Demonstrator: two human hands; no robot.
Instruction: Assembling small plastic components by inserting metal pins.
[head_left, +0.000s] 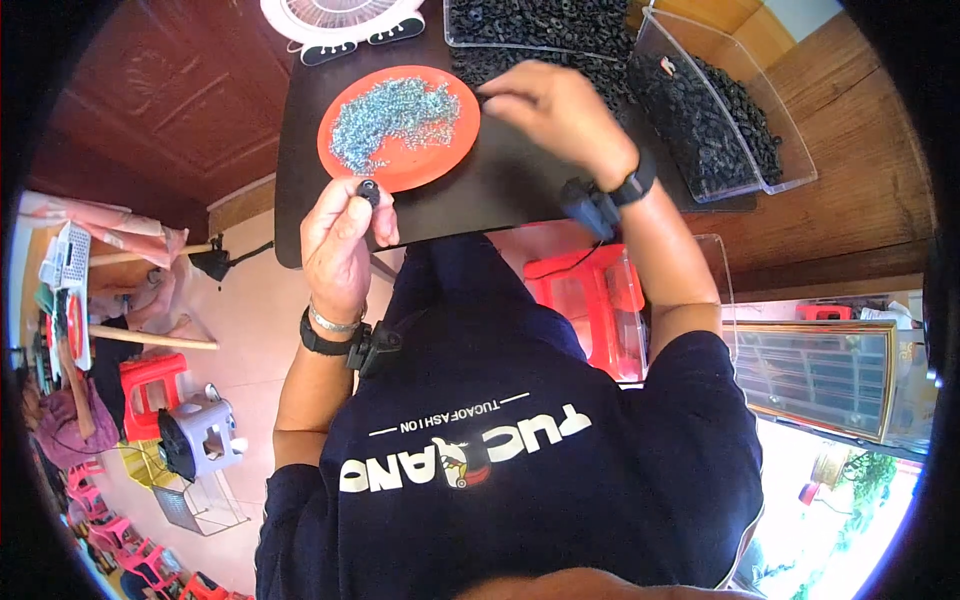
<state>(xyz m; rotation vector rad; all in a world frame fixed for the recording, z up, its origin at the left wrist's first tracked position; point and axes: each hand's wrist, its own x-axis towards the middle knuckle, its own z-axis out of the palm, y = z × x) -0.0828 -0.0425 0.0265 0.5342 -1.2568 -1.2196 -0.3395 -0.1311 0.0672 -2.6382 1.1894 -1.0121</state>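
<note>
My left hand (340,240) is closed around a small black round part (369,190), held at the near edge of the dark table (500,185). Just beyond it lies an orange plate (440,160) heaped with small silvery-blue screws (395,118). My right hand (550,105) reaches over the table to the right of the plate, fingertips pinched at the edge of a spread of black washers (545,40); what they pinch is too small to tell. Both wrists carry black bands.
A clear plastic bin (715,110) full of black washers stands at the table's right. A white fan base (340,20) sits at the far left edge. Below are a red plastic stool (590,300), a grey stool (205,430) and a wooden wall.
</note>
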